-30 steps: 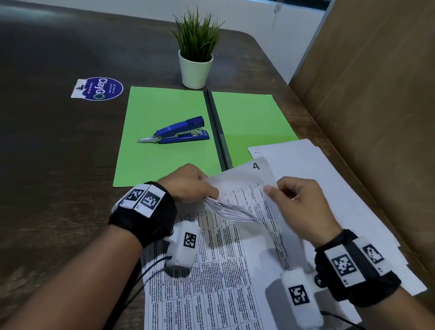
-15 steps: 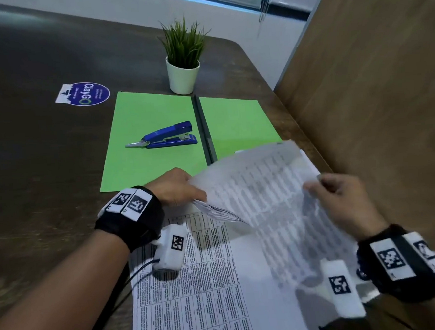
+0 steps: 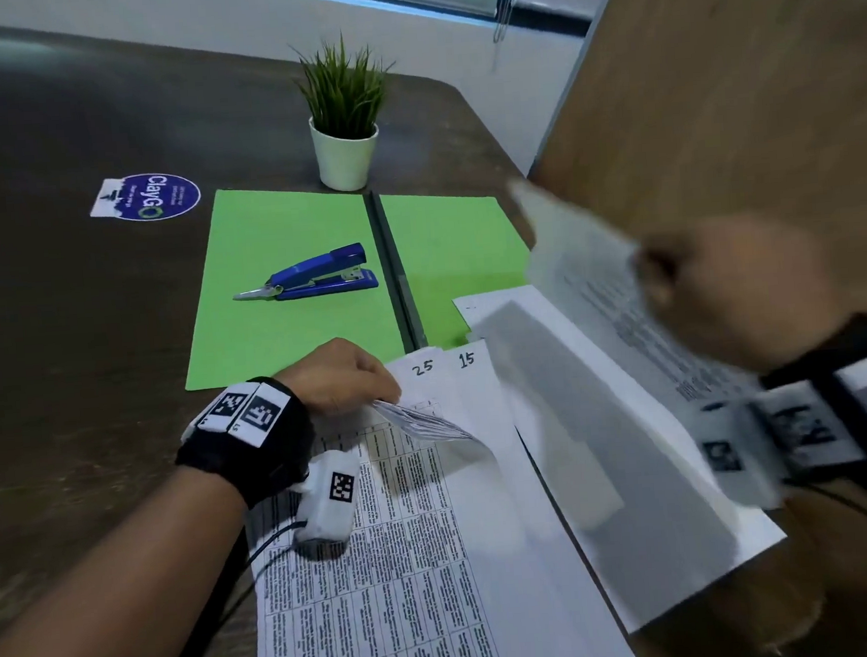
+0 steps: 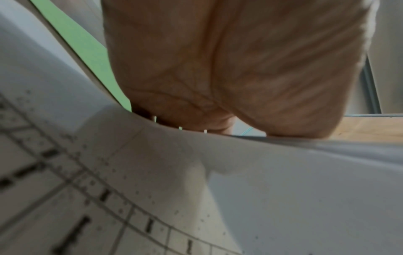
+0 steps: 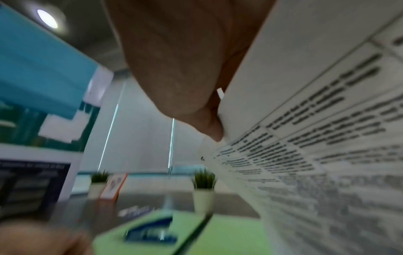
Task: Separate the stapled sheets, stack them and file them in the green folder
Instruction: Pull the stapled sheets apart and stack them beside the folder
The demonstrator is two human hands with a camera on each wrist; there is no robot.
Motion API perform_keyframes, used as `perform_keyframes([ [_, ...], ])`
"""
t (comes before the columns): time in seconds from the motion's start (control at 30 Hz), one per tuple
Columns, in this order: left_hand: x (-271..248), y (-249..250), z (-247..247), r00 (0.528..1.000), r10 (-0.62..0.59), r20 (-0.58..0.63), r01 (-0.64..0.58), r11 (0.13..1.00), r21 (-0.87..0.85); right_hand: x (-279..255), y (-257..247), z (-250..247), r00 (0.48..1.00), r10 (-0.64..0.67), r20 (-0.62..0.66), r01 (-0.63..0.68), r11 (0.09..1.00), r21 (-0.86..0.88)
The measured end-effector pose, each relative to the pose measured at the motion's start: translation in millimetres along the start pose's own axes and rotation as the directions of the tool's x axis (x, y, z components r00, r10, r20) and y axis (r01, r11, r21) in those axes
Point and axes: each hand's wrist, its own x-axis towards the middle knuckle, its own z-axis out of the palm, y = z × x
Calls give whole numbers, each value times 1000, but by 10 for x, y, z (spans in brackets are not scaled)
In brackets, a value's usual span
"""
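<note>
The green folder (image 3: 295,286) lies open on the dark table, and a blue stapler (image 3: 315,277) rests on its left half. In front of it lies the printed sheaf (image 3: 386,562) of table-filled pages. My left hand (image 3: 342,378) pinches the sheaf's lifted top-left corner, where several page corners curl up. My right hand (image 3: 726,287), blurred, grips one loose printed sheet (image 3: 586,266) and holds it up at the right, above a pile of blank-side sheets (image 3: 636,468). In the right wrist view that sheet (image 5: 316,138) runs past my thumb. The left wrist view shows my palm (image 4: 218,69) over the paper (image 4: 218,189).
A small potted plant (image 3: 344,124) in a white pot stands behind the folder. A round blue sticker (image 3: 148,197) lies on the table at the far left. A wooden panel (image 3: 737,76) rises along the table's right side.
My right hand has pulled one sheet off the sheaf and swung it up and to the right. My left hand has kept its pinch on the sheaf's corner.
</note>
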Motion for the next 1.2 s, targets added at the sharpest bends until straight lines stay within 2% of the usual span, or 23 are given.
perform_keyframes([
  [0.07, 1, -1, -1, 1000, 6, 2, -6, 1000, -2, -153, -217, 511, 981, -83, 175, 99, 992, -84],
  [0.13, 0, -9, -3, 1000, 12, 1, -12, 1000, -3, -321, -422, 915, 933, -89, 350, 119, 991, -67],
  [0.2, 3, -19, -14, 1000, 20, 0, -20, 1000, -10, -460, -563, 1214, 891, -115, 438, 120, 993, 15],
  [0.3, 10, -24, -29, 999, 35, 14, -35, 999, -15, -572, -732, 1385, 872, -125, 473, 112, 992, 56],
  [0.33, 18, -31, -33, 999, 37, 18, -37, 999, -14, -554, -743, 1412, 882, -102, 460, 90, 995, 48],
  [0.47, 40, -47, -38, 999, 35, 29, -34, 999, -21, -451, -714, 1376, 858, 13, 513, -111, 981, 160],
  [0.53, 34, -44, -43, 998, 41, 40, -40, 999, -20, -425, -733, 1305, 839, 43, 543, -159, 973, 168],
  [0.57, 26, -37, -46, 998, 44, 45, -44, 999, -19, -414, -738, 1225, 849, 58, 525, -168, 972, 164],
  [0.6, 20, -30, -47, 998, 47, 48, -46, 999, -21, -383, -724, 1123, 887, 66, 456, -155, 975, 160],
  [0.67, 17, -23, -54, 998, 48, 46, -47, 999, -28, -275, -627, 871, 980, 46, 194, -76, 986, 150],
  [0.7, 16, -28, -54, 998, 42, 42, -41, 999, -29, -215, -562, 727, 999, 21, 39, -27, 988, 155],
  [0.77, 9, -33, -49, 999, 33, 37, -32, 999, -26, -152, -451, 516, 979, -40, -202, 77, 981, 177],
  [0.8, 9, -32, -46, 999, 34, 37, -33, 999, -27, -164, -436, 455, 972, -71, -225, 111, 979, 173],
  [0.87, 6, -23, -41, 998, 42, 37, -41, 999, -31, -251, -492, 504, 990, -98, -97, 113, 981, 158],
  [0.9, 4, -20, -42, 998, 48, 36, -47, 998, -30, -317, -550, 598, 995, -87, 39, 79, 983, 163],
  [0.93, 0, -17, -41, 998, 53, 35, -52, 998, -29, -387, -611, 721, 978, -69, 197, 33, 983, 182],
  [1.0, -11, -16, -42, 997, 62, 35, -61, 998, -26, -504, -698, 1010, 879, -68, 472, -64, 964, 257],
  [1.03, -11, -20, -41, 997, 64, 35, -64, 998, -23, -541, -726, 1132, 827, -75, 558, -121, 944, 307],
  [1.07, -13, -25, -39, 997, 67, 35, -66, 998, -19, -561, -738, 1227, 793, -77, 605, -180, 918, 353],
  [1.1, -12, -28, -35, 997, 69, 36, -69, 997, -18, -562, -741, 1299, 786, -63, 616, -228, 896, 382],
  [1.2, 1, -42, -39, 997, 66, 43, -65, 998, -14, -450, -716, 1359, 833, 21, 553, -261, 896, 359],
])
